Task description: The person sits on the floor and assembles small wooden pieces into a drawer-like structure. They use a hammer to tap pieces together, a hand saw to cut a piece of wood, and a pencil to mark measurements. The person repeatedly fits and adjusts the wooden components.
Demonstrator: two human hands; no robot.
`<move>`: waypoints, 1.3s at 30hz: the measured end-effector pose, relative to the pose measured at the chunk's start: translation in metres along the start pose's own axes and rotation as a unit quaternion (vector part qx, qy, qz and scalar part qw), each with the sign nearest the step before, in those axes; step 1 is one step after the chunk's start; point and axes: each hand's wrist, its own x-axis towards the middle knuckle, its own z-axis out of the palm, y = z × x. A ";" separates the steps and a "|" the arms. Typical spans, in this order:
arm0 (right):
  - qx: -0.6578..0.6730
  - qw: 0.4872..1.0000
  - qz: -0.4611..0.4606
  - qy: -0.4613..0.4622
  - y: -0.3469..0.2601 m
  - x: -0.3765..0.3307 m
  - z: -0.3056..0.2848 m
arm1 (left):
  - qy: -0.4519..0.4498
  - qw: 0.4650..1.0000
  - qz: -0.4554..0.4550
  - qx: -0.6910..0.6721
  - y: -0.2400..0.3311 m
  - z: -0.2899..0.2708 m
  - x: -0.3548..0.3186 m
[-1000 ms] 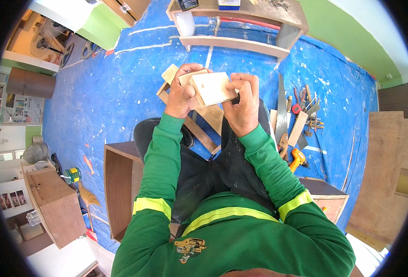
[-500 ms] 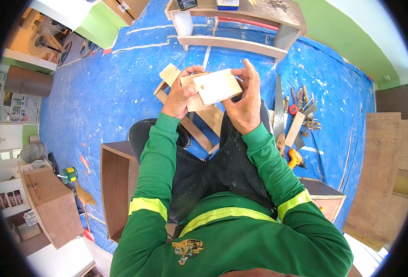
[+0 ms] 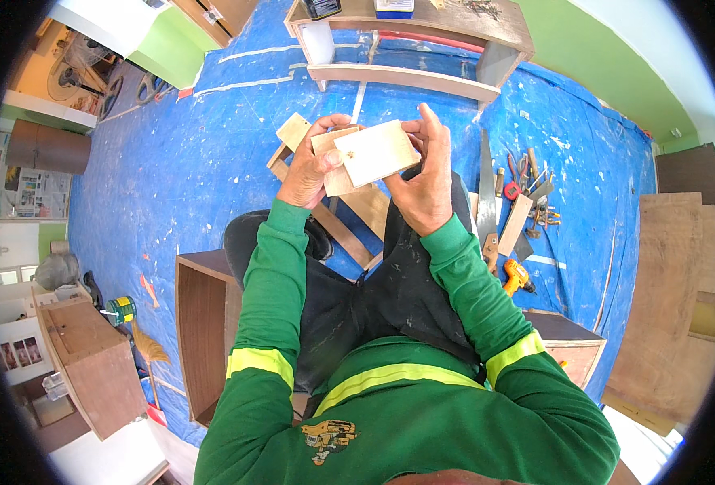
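Fingers of both hands pinching pale wood panel (image 3: 376,152), left hand (image 3: 309,171), right hand (image 3: 423,184)

You've got both hands up in front of you: left hand (image 3: 307,174) and right hand (image 3: 423,187) on either side of a small wood panel (image 3: 376,152), another piece behind it. Handsaw (image 3: 487,190) and loose tools (image 3: 531,190) lie to your right on the tarp (image 3: 171,178), drill (image 3: 517,279) nearer you. Open cabinet box (image 3: 204,331) sits left, shelf unit (image 3: 410,40) beyond.
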 end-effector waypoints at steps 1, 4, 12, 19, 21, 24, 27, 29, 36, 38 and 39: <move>-0.005 1.000 -0.005 0.000 0.001 0.000 0.000 | 0.001 1.000 0.002 0.000 0.000 0.000 0.000; 0.000 1.000 -0.018 0.012 -0.003 0.002 0.001 | 0.001 1.000 0.010 -0.002 0.000 0.001 0.001; -0.094 0.996 0.001 0.005 -0.008 0.002 -0.005 | 0.013 1.000 0.023 -0.009 -0.006 -0.006 0.002; -0.130 0.991 -0.029 0.033 -0.009 0.001 -0.003 | 0.026 0.999 0.026 0.016 -0.006 -0.002 0.003; -0.124 0.991 -0.025 0.034 -0.009 0.001 -0.003 | 0.026 0.999 0.024 0.014 -0.007 -0.003 0.004; -0.120 0.992 -0.020 0.033 -0.009 0.001 -0.002 | 0.024 0.999 0.023 0.015 -0.005 -0.002 0.004; -0.123 0.992 -0.021 0.034 -0.010 0.001 -0.002 | 0.021 0.999 0.021 0.013 -0.004 -0.002 0.003; -0.122 0.992 -0.020 0.036 -0.010 0.001 0.000 | 0.016 1.000 0.024 0.013 -0.005 -0.004 0.003; -0.131 0.991 0.008 0.002 -0.008 0.002 -0.005 | 0.016 0.999 0.050 0.002 -0.013 -0.010 0.008; -0.139 0.990 0.033 0.000 -0.004 0.004 -0.004 | 0.073 0.997 0.016 0.018 -0.010 -0.002 0.007; -0.138 0.989 0.045 -0.013 -0.005 0.003 -0.004 | 0.100 0.995 -0.005 0.024 -0.011 0.005 0.006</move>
